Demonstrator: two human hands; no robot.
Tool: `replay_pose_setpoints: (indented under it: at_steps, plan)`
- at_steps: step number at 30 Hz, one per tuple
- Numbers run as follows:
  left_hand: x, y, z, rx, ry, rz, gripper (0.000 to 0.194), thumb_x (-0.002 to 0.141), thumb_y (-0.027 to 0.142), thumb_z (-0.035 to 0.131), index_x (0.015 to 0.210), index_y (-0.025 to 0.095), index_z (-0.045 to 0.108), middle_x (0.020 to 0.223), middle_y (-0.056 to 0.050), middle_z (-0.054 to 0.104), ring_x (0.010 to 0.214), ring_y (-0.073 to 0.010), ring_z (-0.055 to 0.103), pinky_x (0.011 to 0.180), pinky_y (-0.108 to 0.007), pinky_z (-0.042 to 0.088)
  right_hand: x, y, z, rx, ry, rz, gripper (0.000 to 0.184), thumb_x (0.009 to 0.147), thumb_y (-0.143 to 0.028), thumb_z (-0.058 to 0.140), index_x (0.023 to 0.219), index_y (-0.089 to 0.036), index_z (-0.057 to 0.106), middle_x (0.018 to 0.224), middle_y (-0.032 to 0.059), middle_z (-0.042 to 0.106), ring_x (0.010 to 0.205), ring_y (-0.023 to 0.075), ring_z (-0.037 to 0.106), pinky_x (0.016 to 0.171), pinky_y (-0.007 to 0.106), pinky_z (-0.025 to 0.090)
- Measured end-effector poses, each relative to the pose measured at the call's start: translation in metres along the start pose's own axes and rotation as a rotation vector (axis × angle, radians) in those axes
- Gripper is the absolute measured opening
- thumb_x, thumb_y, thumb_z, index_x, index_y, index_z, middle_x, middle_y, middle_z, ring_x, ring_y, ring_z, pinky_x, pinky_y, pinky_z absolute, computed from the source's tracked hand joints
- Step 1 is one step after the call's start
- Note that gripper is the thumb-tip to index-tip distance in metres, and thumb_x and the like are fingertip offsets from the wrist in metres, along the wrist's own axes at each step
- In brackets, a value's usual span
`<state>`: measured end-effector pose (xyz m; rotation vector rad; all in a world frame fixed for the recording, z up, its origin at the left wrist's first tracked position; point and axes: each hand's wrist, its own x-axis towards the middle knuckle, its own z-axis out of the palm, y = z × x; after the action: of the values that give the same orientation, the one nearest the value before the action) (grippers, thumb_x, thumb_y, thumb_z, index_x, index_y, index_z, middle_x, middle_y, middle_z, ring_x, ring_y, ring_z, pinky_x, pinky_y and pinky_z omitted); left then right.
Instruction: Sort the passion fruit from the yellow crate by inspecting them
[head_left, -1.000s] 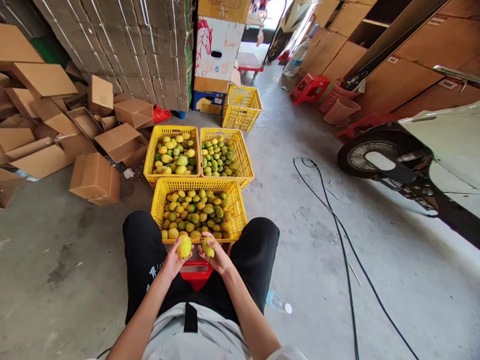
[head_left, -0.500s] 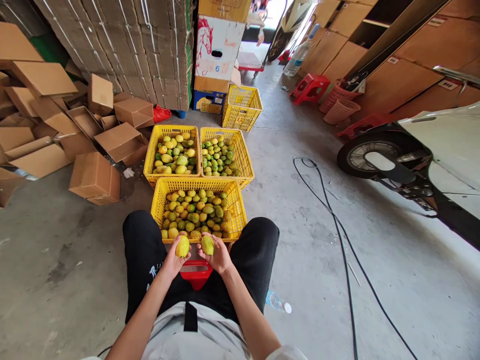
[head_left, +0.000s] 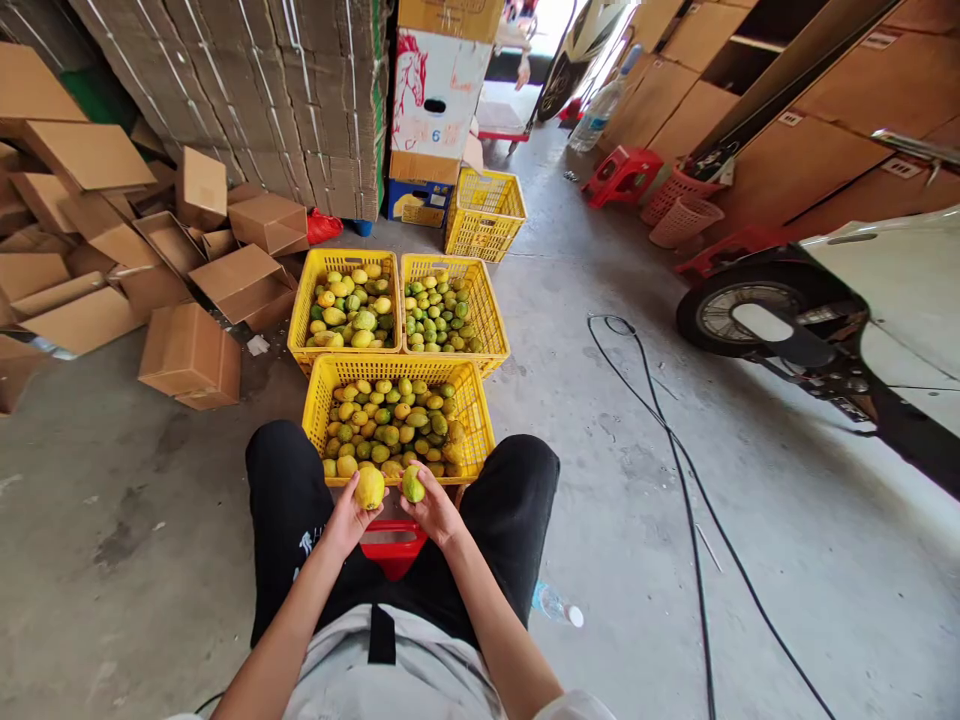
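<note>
I sit with my knees apart behind a yellow crate (head_left: 480, 420) full of yellow and green fruit. My left hand (head_left: 347, 520) grips a yellow fruit (head_left: 369, 487) just above the crate's near rim. My right hand (head_left: 433, 512) is closed on a smaller yellow-green fruit (head_left: 413, 484) beside it. The two fruits are almost touching. Beyond stand two more yellow crates: the left crate (head_left: 300, 310) holds larger yellow fruit, the right crate (head_left: 491, 315) smaller green fruit.
A red stool (head_left: 392, 552) shows between my legs. Cardboard boxes (head_left: 191, 355) lie scattered at left, and flattened cartons are stacked behind. An empty yellow crate (head_left: 484, 215) stands farther back. A black cable (head_left: 679, 460), a scooter wheel (head_left: 739, 310) and a plastic bottle (head_left: 553, 604) are at right.
Both hands have risen slightly toward the near crate's rim and turned the fruits they hold. The camera view has barely shifted.
</note>
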<state>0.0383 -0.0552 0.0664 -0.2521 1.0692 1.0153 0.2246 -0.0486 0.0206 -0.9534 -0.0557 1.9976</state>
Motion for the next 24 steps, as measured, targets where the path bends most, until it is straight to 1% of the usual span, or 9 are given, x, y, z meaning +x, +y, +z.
replay_pose_setpoints:
  at_steps: [3, 5, 8, 11, 13, 16, 19, 21, 24]
  plan:
    - [0.001, -0.002, -0.003, 0.047, 0.019, 0.007, 0.022, 0.11, 0.024, 0.058, 0.129, 0.014, 0.065, 0.09, -0.008, 0.082, 0.066, -0.019, 0.078, 0.052, -0.025, 0.057, 0.001, -0.001, -0.002, 0.02, 0.02, 0.007, 0.057, 0.072, -0.038, 0.108, 0.111, -0.028, 0.068, 0.091, -0.0042, 0.078, 0.078, 0.0148, 0.077, 0.06, 0.019, 0.058]
    - [0.004, -0.007, -0.008, 0.081, -0.003, -0.003, 0.02, 0.106, 0.024, 0.064, 0.124, 0.016, 0.064, 0.086, -0.006, 0.08, 0.062, -0.0172, 0.075, 0.049, -0.023, 0.052, 0.001, -0.002, -0.002, 0.03, 0.026, 0.007, 0.054, 0.073, -0.037, 0.107, 0.109, -0.028, 0.067, 0.087, -0.0048, 0.076, 0.075, 0.0145, 0.076, 0.054, 0.017, 0.053]
    - [0.008, -0.014, -0.015, 0.126, -0.045, 0.022, 0.024, 0.101, 0.024, 0.07, 0.123, 0.021, 0.062, 0.086, -0.004, 0.079, 0.062, -0.0162, 0.074, 0.05, -0.02, 0.049, 0.001, -0.001, 0.0, 0.035, 0.034, -0.009, 0.055, 0.07, -0.035, 0.107, 0.107, -0.029, 0.066, 0.086, -0.0056, 0.074, 0.073, 0.014, 0.074, 0.052, 0.017, 0.05]
    - [0.011, -0.016, -0.016, 0.142, -0.037, 0.044, 0.028, 0.099, 0.026, 0.072, 0.125, 0.023, 0.062, 0.087, -0.003, 0.079, 0.062, -0.0164, 0.074, 0.051, -0.02, 0.048, 0.001, -0.001, 0.0, 0.034, 0.038, -0.04, 0.051, 0.072, -0.033, 0.104, 0.107, -0.029, 0.067, 0.089, -0.0052, 0.075, 0.075, 0.0145, 0.073, 0.056, 0.018, 0.05]
    - [0.01, -0.013, -0.014, 0.111, -0.026, 0.024, 0.022, 0.102, 0.031, 0.069, 0.121, 0.021, 0.064, 0.085, -0.004, 0.078, 0.06, -0.0161, 0.072, 0.051, -0.021, 0.048, 0.002, -0.001, -0.002, 0.054, 0.038, -0.039, 0.044, 0.077, -0.036, 0.1, 0.106, -0.029, 0.068, 0.094, -0.0022, 0.077, 0.082, 0.0172, 0.075, 0.061, 0.022, 0.054]
    - [0.003, -0.003, -0.008, -0.003, -0.044, -0.005, 0.026, 0.109, 0.039, 0.054, 0.113, 0.016, 0.068, 0.084, -0.01, 0.078, 0.061, -0.0181, 0.07, 0.052, -0.025, 0.052, 0.003, -0.002, -0.005, 0.104, -0.008, -0.043, 0.04, 0.078, -0.042, 0.095, 0.107, -0.027, 0.073, 0.11, 0.0049, 0.082, 0.099, 0.0255, 0.079, 0.077, 0.034, 0.063]
    - [-0.004, 0.003, -0.005, -0.103, -0.03, 0.008, 0.032, 0.109, 0.032, 0.043, 0.111, 0.015, 0.07, 0.088, -0.014, 0.08, 0.066, -0.0215, 0.073, 0.055, -0.028, 0.057, 0.005, -0.001, -0.006, 0.122, -0.075, -0.067, 0.042, 0.072, -0.038, 0.095, 0.108, -0.026, 0.075, 0.124, 0.008, 0.083, 0.111, 0.0326, 0.08, 0.09, 0.047, 0.065]
    - [-0.007, 0.004, -0.004, -0.133, -0.005, 0.025, 0.031, 0.108, 0.027, 0.041, 0.111, 0.014, 0.069, 0.087, -0.014, 0.08, 0.07, -0.0232, 0.076, 0.06, -0.03, 0.062, 0.005, -0.001, -0.004, 0.121, -0.067, -0.06, 0.041, 0.072, -0.035, 0.095, 0.108, -0.026, 0.076, 0.124, 0.0079, 0.084, 0.109, 0.0314, 0.08, 0.094, 0.047, 0.066]
    - [-0.006, 0.003, -0.003, -0.136, 0.021, 0.021, 0.028, 0.109, 0.026, 0.045, 0.116, 0.015, 0.07, 0.081, -0.01, 0.079, 0.068, -0.0235, 0.078, 0.07, -0.037, 0.069, 0.003, 0.0, -0.001, 0.101, -0.009, -0.027, 0.04, 0.079, -0.036, 0.097, 0.111, -0.025, 0.076, 0.113, 0.0061, 0.083, 0.1, 0.0248, 0.08, 0.09, 0.038, 0.066]
